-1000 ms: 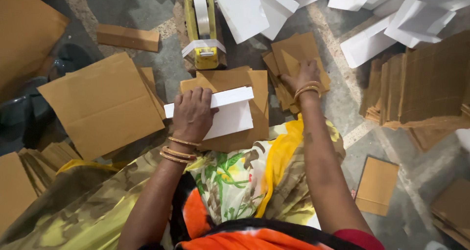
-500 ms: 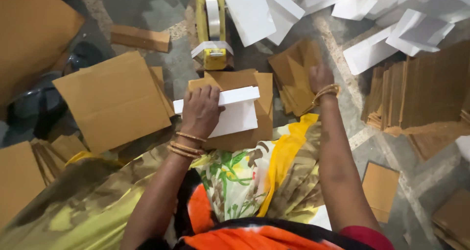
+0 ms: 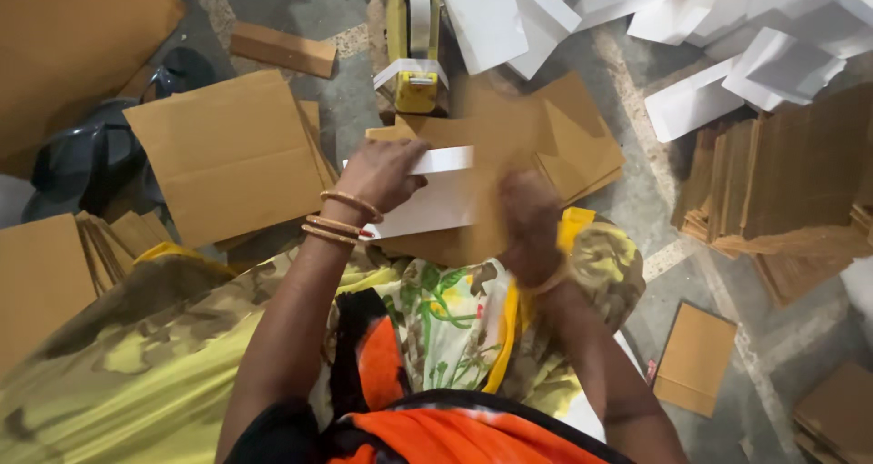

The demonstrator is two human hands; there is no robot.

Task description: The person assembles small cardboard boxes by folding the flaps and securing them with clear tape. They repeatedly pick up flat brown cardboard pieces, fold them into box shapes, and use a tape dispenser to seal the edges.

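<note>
My left hand grips the left end of a flat white box that lies on brown cardboard pieces in front of my lap. My right hand, blurred with motion, is closed on a brown cardboard sheet and holds it over the right part of the white box. More loose brown cardboard sheets lie just beyond, to the right of the box.
A yellow tape dispenser stands straight ahead. White folded boxes are heaped at the top right. A stack of brown cardboard is on the right, a large sheet and a dark bag on the left.
My right hand has come back from the cardboard pile on the right, bringing a brown sheet over the white box. My left hand has stayed on the box.
</note>
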